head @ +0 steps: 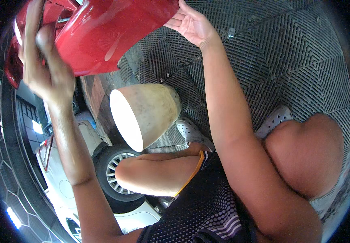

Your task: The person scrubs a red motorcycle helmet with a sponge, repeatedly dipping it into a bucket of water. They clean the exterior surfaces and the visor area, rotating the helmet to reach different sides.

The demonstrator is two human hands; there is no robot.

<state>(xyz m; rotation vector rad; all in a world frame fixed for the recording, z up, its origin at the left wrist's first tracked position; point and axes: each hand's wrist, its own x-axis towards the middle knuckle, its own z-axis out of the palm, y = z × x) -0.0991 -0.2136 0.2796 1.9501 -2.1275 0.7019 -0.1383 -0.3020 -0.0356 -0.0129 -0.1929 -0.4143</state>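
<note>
A glossy red car body panel (111, 33) with a curved edge fills the upper left and runs out of view at the top. My right hand (193, 25) is at its right edge, palm facing me, with the fingers partly hidden behind the panel. Motion blurs my left hand (49, 66), which is raised in front of the panel's left part with its fingers extended. Whether it touches the panel cannot be made out. Below the panel stands a tapered, stained off-white tub or stool (158, 106), its top face overexposed.
Dark interlocking grid tiles (284, 57) cover the floor. A white car (64, 170) with a spoked wheel (112, 173) stands at lower left. My grey clogs (190, 129) are beside the tub or stool. A small pale object (231, 32) lies on the tiles.
</note>
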